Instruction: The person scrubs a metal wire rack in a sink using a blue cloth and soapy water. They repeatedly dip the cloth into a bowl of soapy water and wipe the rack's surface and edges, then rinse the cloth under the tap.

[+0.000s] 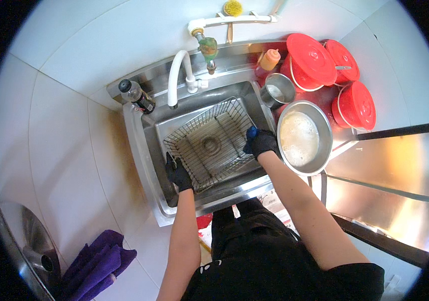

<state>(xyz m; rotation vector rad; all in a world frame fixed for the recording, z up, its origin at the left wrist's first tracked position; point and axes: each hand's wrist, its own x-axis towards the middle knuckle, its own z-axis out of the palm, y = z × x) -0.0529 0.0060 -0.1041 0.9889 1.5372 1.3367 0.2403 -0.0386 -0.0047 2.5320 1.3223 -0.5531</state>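
A rectangular wire basket [214, 141] sits at a slant inside the stainless steel sink [150, 165], and the drain shows through its bottom. My left hand [178, 174], in a black glove, grips the basket's near left corner. At the right end, my black-gloved right hand [262, 143] holds a dark blue scrubbing cloth [251, 133] against the basket's rim. Part of that cloth is hidden by the fingers. Just right of this hand stands a steel basin [325, 139] of foamy, yellowish liquid.
A white gooseneck faucet [178, 75] arches over the sink's back. A dark-capped bottle [139, 98] stands at the left rim. To the right are a steel cup [278, 90], a squeeze bottle [269, 60] and red lidded buckets [310, 62]. A purple towel [98, 263] hangs lower left.
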